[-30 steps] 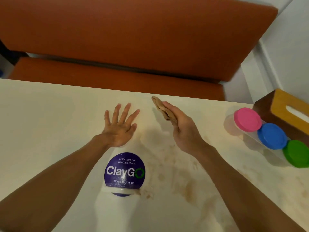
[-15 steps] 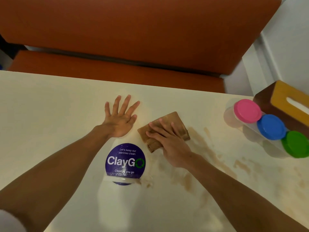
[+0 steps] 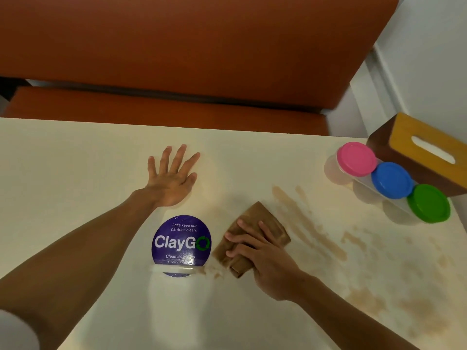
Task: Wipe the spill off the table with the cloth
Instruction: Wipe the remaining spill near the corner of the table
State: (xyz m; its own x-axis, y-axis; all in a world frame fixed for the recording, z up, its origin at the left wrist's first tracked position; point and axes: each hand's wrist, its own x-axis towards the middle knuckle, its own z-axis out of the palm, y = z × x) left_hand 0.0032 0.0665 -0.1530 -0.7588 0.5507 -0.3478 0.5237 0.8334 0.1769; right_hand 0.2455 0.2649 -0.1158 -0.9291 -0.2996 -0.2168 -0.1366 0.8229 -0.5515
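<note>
Dragged back toward the wrist side since half a second earlier: folded brown cloth (image 3: 262,218), formerly up beside the left hand (image 3: 171,180), now level with the purple sticker (image 3: 181,242) just left of the fingertips. One second earlier, held edge-on above the table (image 3: 75,160); now down flat, apparently in mid-stroke. Left exposed beyond and to the right of the right hand (image 3: 267,261): long tan streaks of spill (image 3: 310,228), plus fainter blotches further right and alongside the forearm; small flecks also just off the cloth's near corner, at the sticker's lower edge. Judged reading: one pass made, most of the wiping not yet done, further strokes to the right needed. Grip: no pinch visible; fingers (image 3: 240,239) spread and nearly straight across the top of the cloth, palm bearing down on its near half, far corner sticking out past the fingertips. Left hand splayed flat on bare table, well apart from the cloth, holding nothing, apparently as a brace. Well to the right of the working hand: three lidded tubs (image 3: 390,180), pink, blue and green, apart from the streaks
</note>
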